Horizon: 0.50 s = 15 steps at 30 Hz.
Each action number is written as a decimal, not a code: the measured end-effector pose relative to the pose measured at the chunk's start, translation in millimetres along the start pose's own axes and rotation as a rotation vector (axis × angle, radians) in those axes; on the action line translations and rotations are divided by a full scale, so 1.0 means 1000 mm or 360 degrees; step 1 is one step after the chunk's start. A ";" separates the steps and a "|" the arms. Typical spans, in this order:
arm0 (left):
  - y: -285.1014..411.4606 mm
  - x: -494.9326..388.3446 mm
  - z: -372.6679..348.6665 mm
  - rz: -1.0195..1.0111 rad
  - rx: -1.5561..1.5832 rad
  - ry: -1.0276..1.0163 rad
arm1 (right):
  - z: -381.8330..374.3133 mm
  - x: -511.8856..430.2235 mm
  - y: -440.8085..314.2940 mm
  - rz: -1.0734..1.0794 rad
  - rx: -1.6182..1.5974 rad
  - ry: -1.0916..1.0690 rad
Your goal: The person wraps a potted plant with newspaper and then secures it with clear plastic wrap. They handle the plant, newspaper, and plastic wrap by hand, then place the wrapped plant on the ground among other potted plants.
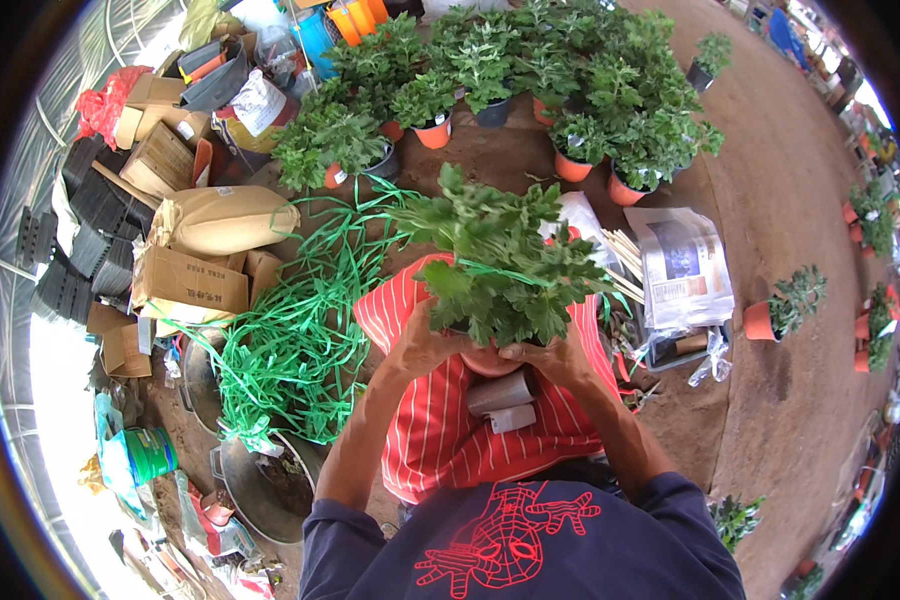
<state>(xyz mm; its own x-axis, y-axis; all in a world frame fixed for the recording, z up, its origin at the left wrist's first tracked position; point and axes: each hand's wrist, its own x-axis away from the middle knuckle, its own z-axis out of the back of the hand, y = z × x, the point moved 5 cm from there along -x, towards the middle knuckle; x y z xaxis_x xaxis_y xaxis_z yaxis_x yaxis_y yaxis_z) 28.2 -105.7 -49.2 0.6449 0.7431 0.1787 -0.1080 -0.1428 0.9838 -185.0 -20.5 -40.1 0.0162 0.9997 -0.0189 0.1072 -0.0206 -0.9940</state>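
Observation:
A leafy potted plant (495, 262) in a terracotta-coloured pot (489, 361) stands over my lap. My left hand (429, 341) grips the pot's left side, and my right hand (551, 356) holds its right side with the thumb at the rim. Green twine runs across the foliage. Below the pot, a grey roll (501, 394) and a small white packet (513, 418) lie on the red striped cloth (435, 450) over my legs. A big tangle of green plastic twine (292, 345) spreads at the left.
Potted plants (487, 67) crowd the far side. Folded newspapers (682, 270) lie on a grey crate (671, 360) at the right, beside wooden sticks (626, 259) and red-handled pruners (634, 394). Cardboard boxes (191, 281) and metal basins (259, 487) stand left. One pot (759, 321) lies tipped at right.

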 end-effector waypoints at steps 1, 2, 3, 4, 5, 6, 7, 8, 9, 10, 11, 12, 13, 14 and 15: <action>-0.007 0.001 0.003 0.0024 0.0001 0.0006 | 0.000 -0.001 0.003 -0.0011 -0.0040 0.0001; -0.012 0.002 0.004 -0.0069 0.0050 -0.0040 | -0.001 0.000 0.006 -0.0029 -0.0069 0.0001; -0.022 0.004 0.008 -0.0031 0.0102 -0.0011 | -0.003 0.000 0.007 0.0034 -0.0112 -0.0008; -0.029 0.006 0.011 -0.0125 0.0201 -0.0049 | -0.006 -0.001 0.009 0.0102 -0.0133 -0.0006; -0.032 0.004 0.012 -0.0341 0.0349 -0.0133 | -0.003 -0.001 0.007 0.0206 -0.0107 0.0034; -0.046 0.001 0.017 -0.0211 0.0436 -0.0123 | -0.003 0.001 0.012 0.0132 -0.0153 0.0060; -0.052 -0.002 0.017 -0.0332 0.0521 -0.0207 | -0.003 0.001 0.012 0.0175 -0.0133 0.0057; -0.062 -0.007 0.021 -0.0271 0.0458 -0.0145 | -0.003 0.003 0.012 0.0207 -0.0251 0.0117; -0.062 -0.011 0.025 -0.0386 0.0131 -0.0200 | -0.002 0.002 0.007 0.0316 -0.0010 0.0110; -0.054 -0.012 0.026 -0.0745 -0.0276 -0.0238 | 0.000 0.002 0.007 0.0250 -0.0037 0.0121; -0.050 -0.009 0.023 -0.1049 -0.0755 -0.0230 | 0.001 0.002 0.007 0.0207 -0.0052 0.0115; -0.048 -0.009 0.021 -0.1157 -0.1043 -0.0221 | 0.003 0.002 0.005 0.0176 -0.0104 0.0102; -0.046 -0.007 0.021 -0.1223 -0.1150 -0.0173 | 0.003 0.002 0.004 0.0147 -0.0163 0.0077; -0.044 -0.006 0.020 -0.1293 -0.1254 -0.0072 | 0.004 0.000 0.001 0.0164 -0.0153 0.0057; -0.045 -0.006 0.020 -0.1193 -0.1151 -0.0134 | 0.004 0.000 0.000 0.0177 -0.0145 0.0033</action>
<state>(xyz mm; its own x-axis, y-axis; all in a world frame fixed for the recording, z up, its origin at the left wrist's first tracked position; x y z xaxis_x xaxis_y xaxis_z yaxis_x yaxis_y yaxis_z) 44.1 -116.8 -95.0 0.7814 0.4275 -0.4546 -0.0676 0.7822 0.6194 -188.8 -20.6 -40.1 0.0534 0.9907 -0.1250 0.1937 -0.1330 -0.9720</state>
